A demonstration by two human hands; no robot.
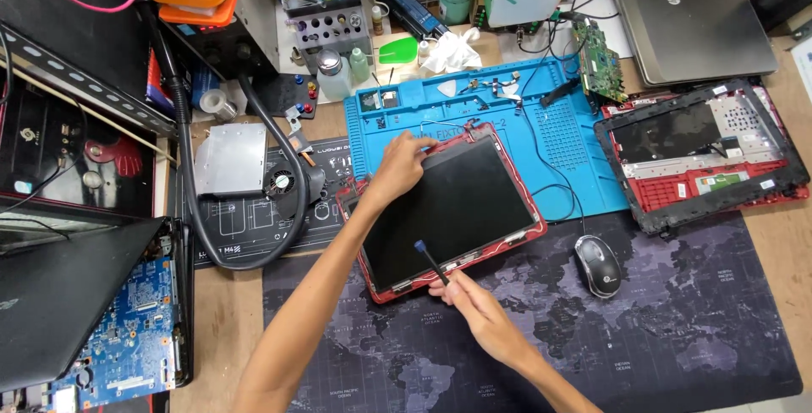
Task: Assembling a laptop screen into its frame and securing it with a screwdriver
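A laptop screen panel in a red back cover (448,208) lies tilted in the middle of the bench, half on a blue repair mat (474,108) and half on a dark desk mat (677,328). My left hand (396,166) rests on the panel's far left corner, fingers on the red edge. My right hand (461,293) is at the near edge and holds a thin black tool with a blue tip (431,262), its tip lying over the dark screen.
A black-framed red laptop base (702,159) lies at right, with a grey closed laptop (685,15) behind it. A black mouse (597,264) sits near the panel. A blue circuit board (135,328), a black hose (194,201) and bottles (334,74) crowd the left.
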